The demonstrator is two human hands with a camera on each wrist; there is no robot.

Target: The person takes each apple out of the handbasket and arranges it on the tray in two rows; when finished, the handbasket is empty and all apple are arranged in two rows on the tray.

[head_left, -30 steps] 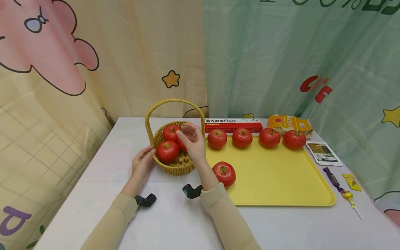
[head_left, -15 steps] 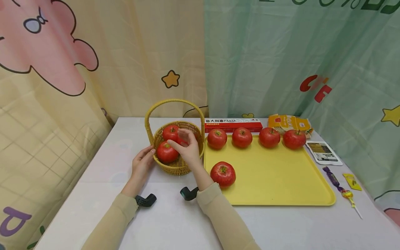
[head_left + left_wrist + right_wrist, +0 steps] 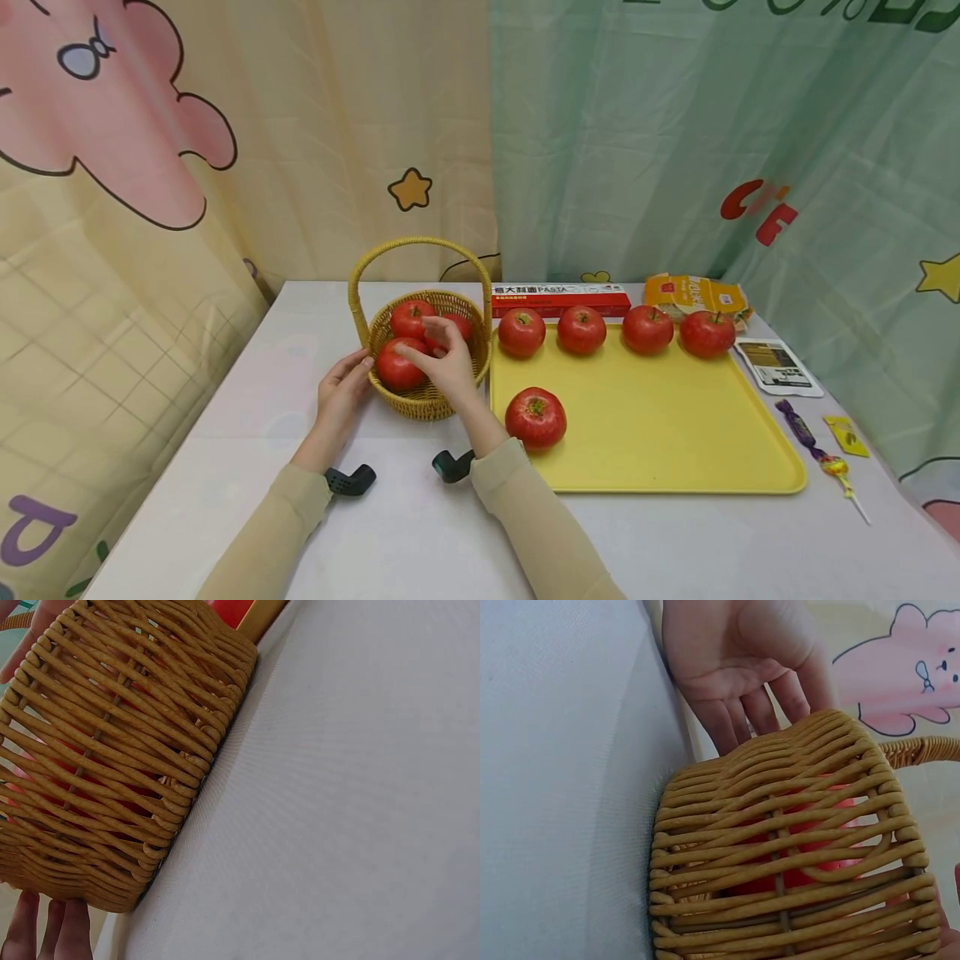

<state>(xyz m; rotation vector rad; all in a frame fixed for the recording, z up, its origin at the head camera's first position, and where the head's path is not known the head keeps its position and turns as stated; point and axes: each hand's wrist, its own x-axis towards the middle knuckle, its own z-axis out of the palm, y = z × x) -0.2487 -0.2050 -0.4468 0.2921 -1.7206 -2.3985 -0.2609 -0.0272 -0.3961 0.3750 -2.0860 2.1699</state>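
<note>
The wicker basket [image 3: 427, 392] is set on the white table [image 3: 420, 533], its right wall just beside the yellow tray's [image 3: 675, 450] left edge; open table is seen to its left and front. The left hand [image 3: 341, 396] is laid against the basket's left wall, fingers straight and together. The right hand [image 3: 442, 367] is lowered over the rim, thumb and fingers spread loosely onto the front apple [image 3: 397, 367]. Whether it is gripped cannot be told. Apples appear only as red through the weave in the wrist views. Cartoon curtains [image 3: 225, 125] enclose the table.
</note>
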